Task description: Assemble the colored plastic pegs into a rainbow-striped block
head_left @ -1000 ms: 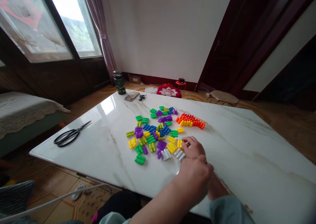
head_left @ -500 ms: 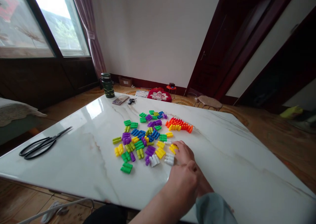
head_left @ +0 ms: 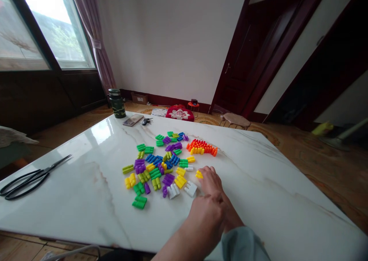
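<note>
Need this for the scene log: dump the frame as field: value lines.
right hand: pinching yellow block
left hand: overlaps right forearm in view; grip unclear
loose blocks: green, purple, blue, yellow, olive, white; scattered
red-orange-yellow blocks: clustered in rows
tabletop, far-left: camouflage flask, phone, keys
tabletop, left: black-handled scissors

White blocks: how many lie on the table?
3: one white block beside a purple block, another just right of that, the third near a green block. The right hand may hide more.
</note>
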A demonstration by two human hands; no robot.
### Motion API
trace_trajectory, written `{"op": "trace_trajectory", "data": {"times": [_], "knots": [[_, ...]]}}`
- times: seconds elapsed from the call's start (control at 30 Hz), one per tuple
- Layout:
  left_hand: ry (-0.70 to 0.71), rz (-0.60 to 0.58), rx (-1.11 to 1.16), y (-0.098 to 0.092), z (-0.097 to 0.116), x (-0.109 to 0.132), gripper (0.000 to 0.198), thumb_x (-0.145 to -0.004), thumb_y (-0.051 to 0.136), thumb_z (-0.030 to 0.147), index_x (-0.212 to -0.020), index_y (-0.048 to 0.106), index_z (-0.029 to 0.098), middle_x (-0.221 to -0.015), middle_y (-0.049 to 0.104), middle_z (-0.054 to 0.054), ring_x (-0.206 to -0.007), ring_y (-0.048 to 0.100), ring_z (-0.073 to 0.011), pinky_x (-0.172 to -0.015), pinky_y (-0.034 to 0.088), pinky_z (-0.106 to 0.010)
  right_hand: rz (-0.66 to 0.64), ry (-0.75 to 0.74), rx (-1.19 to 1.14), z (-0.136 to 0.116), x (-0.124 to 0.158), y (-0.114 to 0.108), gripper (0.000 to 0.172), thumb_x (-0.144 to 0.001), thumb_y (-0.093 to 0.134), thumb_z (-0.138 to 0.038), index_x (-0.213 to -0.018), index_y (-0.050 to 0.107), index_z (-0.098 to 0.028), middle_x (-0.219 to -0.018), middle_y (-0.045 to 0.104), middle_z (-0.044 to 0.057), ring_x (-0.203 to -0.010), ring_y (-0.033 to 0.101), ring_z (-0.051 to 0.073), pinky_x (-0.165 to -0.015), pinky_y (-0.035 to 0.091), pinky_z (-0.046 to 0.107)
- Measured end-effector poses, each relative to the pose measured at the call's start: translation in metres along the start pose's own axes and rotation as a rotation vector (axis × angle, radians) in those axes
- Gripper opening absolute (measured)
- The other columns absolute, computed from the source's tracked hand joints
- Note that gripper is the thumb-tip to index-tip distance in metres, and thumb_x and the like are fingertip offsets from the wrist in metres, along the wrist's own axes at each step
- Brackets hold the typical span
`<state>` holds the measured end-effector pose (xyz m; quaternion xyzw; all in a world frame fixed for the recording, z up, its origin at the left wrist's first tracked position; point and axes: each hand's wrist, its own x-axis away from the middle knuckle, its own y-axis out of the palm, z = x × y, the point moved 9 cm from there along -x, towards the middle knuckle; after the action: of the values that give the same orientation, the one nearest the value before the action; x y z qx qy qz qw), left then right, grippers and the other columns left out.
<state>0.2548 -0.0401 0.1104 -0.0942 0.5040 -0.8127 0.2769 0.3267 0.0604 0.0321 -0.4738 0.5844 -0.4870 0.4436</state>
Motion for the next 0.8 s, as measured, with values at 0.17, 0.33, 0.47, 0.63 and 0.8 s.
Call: {"op": "trace_trajectory", "data": {"times": [0.17,0.33,0.47,0.63,0.8], "knots": [[-0.006,0.001,-0.017,0.002,-0.001,0.002,0.015,-0.084,0.05,0.021,-0.088,0.064,0.017,-0.09,0.064,-0.008,-0.077,0.064,-0.0219,-0.067,0.051,-0.032,0.085,0.116,-0.075,0.017,-0.004,-0.008,0.026,-0.087,0.044,-0.016,-0.106,0.062,-0.015,-0.102,0.067,0.01,-0.099,0.057,0.022,-0.086,0.041,0.029],[0.007,-0.009,-0.018,0.0,-0.002,0.002,0.013,-0.084,0.051,0.022,-0.089,0.062,0.017,-0.093,0.064,-0.007,-0.08,0.064,-0.021,-0.069,0.051,-0.031,0.158,0.227,-0.246,0.048,-0.007,-0.003,0.031,-0.084,0.04,-0.012,-0.108,0.06,-0.014,-0.104,0.068,0.011,-0.095,0.063,0.02,-0.083,0.045,0.028],[0.003,-0.026,-0.022,-0.002,-0.003,0.002,0.014,-0.086,0.049,0.023,-0.091,0.062,0.018,-0.093,0.064,-0.007,-0.081,0.064,-0.0204,-0.07,0.051,-0.031,0.292,0.231,-0.593,0.062,-0.007,-0.002,0.025,-0.078,0.046,-0.017,-0.098,0.061,-0.017,-0.099,0.069,0.009,-0.087,0.065,0.02,-0.081,0.049,0.031],[-0.003,0.01,-0.023,-0.006,-0.006,0.001,0.015,-0.086,0.049,0.023,-0.09,0.062,0.018,-0.092,0.064,-0.006,-0.079,0.064,-0.0203,-0.069,0.051,-0.031,0.435,0.288,-1.096,0.07,-0.003,-0.001,0.03,-0.074,0.055,-0.039,-0.095,0.054,-0.018,-0.089,0.067,0.006,-0.074,0.065,0.018,-0.067,0.052,0.03],[-0.009,0.034,-0.014,-0.009,-0.009,0.0,0.015,-0.086,0.049,0.023,-0.089,0.063,0.018,-0.092,0.065,-0.007,-0.079,0.065,-0.0211,-0.068,0.05,-0.031,0.416,0.218,-0.628,0.065,-0.003,-0.002,0.024,-0.07,0.056,-0.04,-0.079,0.061,-0.019,-0.084,0.065,0.006,-0.072,0.06,0.018,-0.071,0.049,0.032]]}}
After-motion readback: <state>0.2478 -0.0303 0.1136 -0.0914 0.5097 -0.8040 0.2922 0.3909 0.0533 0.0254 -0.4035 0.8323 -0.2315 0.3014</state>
